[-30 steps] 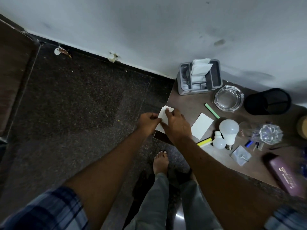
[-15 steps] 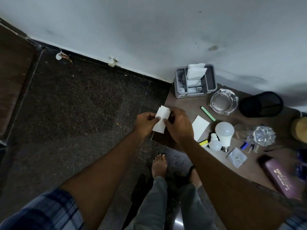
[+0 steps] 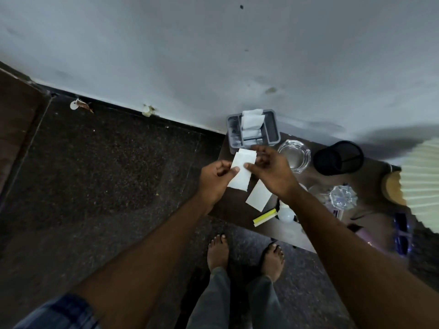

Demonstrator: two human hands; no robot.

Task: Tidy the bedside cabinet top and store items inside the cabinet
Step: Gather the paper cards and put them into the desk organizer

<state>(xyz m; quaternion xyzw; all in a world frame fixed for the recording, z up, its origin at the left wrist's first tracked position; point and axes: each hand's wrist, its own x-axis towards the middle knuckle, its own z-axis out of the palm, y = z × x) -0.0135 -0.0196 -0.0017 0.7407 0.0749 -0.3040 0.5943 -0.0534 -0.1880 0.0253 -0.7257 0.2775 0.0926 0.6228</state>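
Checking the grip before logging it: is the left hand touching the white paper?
Touching. The head view shows the left hand pinching the left edge of the paper between thumb and fingers, with no gap.

A pale grey-white plastered wall [image 3: 213, 55] fills the upper half, scuffed, with a brownish stain [image 3: 270, 90] and 1 small black mark [image 3: 241, 6]. A black skirting strip [image 3: 114, 108] runs along its foot. Below lies a dark speckled stone floor [image 3: 95, 174] with thin joint lines; 2 pale scraps [image 3: 79, 105] [image 3: 148, 109] lie against the skirting. A brown surface [image 3: 16, 110] borders the floor at far left. The brown bedside cabinet top [image 3: 231, 201] stands against the wall at right, and a cream pleated lampshade [image 3: 422, 176] enters from the right edge, a soft shadow [image 3: 380, 141] on the wall beside it. The light is dim.
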